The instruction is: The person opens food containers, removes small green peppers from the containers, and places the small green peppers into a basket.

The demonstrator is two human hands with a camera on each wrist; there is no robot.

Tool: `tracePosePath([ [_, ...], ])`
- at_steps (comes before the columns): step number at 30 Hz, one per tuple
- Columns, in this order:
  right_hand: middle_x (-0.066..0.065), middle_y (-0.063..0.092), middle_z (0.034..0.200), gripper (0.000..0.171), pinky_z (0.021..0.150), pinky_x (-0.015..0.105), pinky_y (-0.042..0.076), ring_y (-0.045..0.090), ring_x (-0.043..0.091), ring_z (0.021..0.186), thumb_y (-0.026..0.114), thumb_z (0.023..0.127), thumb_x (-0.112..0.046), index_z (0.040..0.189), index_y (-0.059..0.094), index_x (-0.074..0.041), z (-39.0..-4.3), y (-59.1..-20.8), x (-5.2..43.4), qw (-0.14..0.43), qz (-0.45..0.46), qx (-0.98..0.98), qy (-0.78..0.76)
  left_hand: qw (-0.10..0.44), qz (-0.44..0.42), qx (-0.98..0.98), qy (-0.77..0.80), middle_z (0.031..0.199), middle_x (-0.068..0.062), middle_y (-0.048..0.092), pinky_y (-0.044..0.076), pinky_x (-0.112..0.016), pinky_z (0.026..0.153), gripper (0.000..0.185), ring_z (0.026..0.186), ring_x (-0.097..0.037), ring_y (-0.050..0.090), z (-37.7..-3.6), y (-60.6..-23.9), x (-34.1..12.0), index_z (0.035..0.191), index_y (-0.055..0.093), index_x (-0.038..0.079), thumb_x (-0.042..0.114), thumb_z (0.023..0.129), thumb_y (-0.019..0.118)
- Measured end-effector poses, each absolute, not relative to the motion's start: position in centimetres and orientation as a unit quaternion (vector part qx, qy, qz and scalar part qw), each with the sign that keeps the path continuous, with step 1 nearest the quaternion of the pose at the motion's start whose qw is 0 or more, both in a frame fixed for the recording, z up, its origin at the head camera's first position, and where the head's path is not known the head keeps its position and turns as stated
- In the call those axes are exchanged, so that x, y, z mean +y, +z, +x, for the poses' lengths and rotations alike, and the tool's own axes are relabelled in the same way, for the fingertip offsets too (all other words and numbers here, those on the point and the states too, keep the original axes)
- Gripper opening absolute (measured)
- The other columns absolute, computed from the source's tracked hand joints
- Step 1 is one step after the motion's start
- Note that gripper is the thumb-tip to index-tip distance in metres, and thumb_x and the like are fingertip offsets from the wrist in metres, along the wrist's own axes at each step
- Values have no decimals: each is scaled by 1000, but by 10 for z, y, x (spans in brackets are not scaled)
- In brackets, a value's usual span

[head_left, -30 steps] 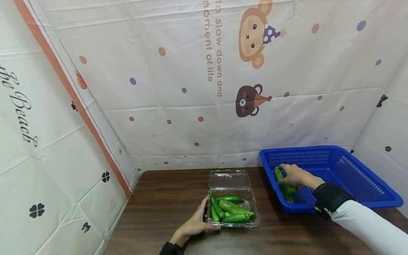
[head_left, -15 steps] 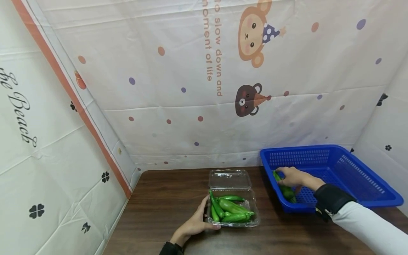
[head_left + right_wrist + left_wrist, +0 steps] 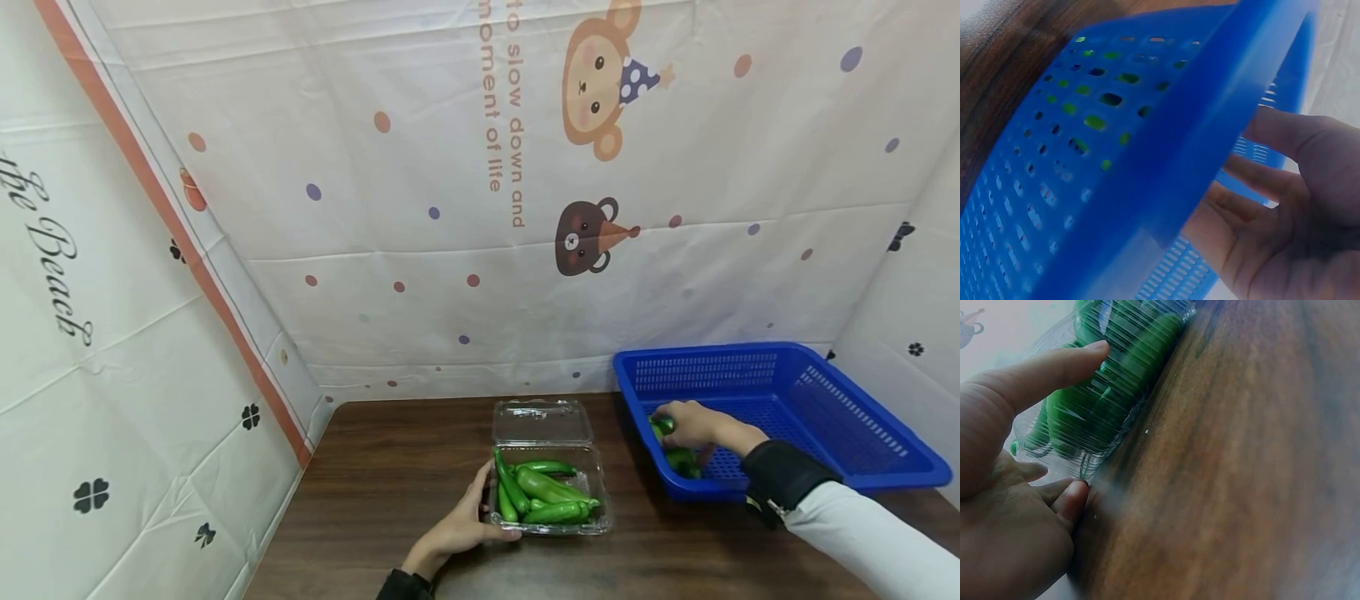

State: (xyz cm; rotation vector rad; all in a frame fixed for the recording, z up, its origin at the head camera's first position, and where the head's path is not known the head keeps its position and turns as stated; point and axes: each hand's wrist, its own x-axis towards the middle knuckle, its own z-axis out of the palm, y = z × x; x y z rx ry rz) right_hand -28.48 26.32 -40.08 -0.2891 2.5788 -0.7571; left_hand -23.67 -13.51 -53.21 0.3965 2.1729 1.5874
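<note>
In the head view, my left hand [image 3: 468, 518] grips the front left corner of a clear plastic clamshell box [image 3: 600, 508]. The left wrist view shows its thumb [image 3: 1079, 357] along the box wall, the other fingers curled at the corner. Several green peppers [image 3: 551, 485] lie inside, and the hinged lid [image 3: 543, 422] stands back, raised. My right hand [image 3: 693, 423] reaches down into the left side of a blue plastic basket [image 3: 862, 417], fingers curled round a green pepper [image 3: 665, 424]. Another pepper [image 3: 684, 463] shows below that hand. The basket rim [image 3: 1191, 119] hides the right fingertips in the right wrist view.
The basket and box stand on a dark wooden table [image 3: 390, 467]. A printed white cloth [image 3: 450, 250] hangs behind the table, and more cloth covers both sides. The basket's raised left wall lies between the box and my right hand.
Inside the basket, my right hand has shifted slightly down and right, and the pepper at its fingers has turned from lengthwise to showing a rounded end. The left hand and box stay put.
</note>
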Motion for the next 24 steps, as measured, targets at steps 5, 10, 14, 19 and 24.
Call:
tracePosePath([
  [5, 40, 57, 120, 47, 58, 42, 60, 68, 30, 83, 64, 98, -8, 137, 50, 14, -284, -401, 263, 178, -100, 949, -241, 212, 138, 780, 572, 154, -21, 31, 42, -44, 95, 113, 119, -32, 44, -236, -532, -136, 165, 12, 27, 15, 81, 88],
  [10, 29, 68, 106, 45, 48, 31, 49, 47, 11, 50, 60, 102, -19, 134, 55, 13, -285, -391, 264, 121, -99, 964, -214, 215, 135, 780, 571, 155, -22, 30, 44, -45, 96, 114, 121, -33, 45, -236, -533, -135, 165, 12, 26, 17, 81, 88],
  [14, 8, 67, 74, 46, 46, 26, 37, 34, 8, 43, 55, 104, -22, 133, 56, 14, -288, -371, 263, 100, -123, 962, -224, 217, 133, 781, 570, 155, -21, 30, 44, -43, 94, 114, 119, -32, 45, -237, -532, -133, 165, 11, 26, 20, 81, 89],
  [19, 16, 74, 90, 43, 59, 36, 51, 65, 20, 67, 59, 103, -19, 130, 59, 13, -285, -347, 242, 63, -178, 959, -210, 213, 137, 779, 574, 154, -21, 31, 43, -39, 91, 114, 114, -29, 45, -237, -531, -134, 165, 12, 26, 16, 81, 88],
  [24, 18, 73, 99, 38, 63, 36, 52, 67, 20, 73, 62, 101, -18, 129, 63, 8, -275, -338, 209, 44, -211, 955, -205, 210, 139, 778, 576, 155, -22, 31, 43, -40, 93, 114, 117, -30, 45, -237, -532, -135, 165, 12, 25, 16, 80, 88],
])
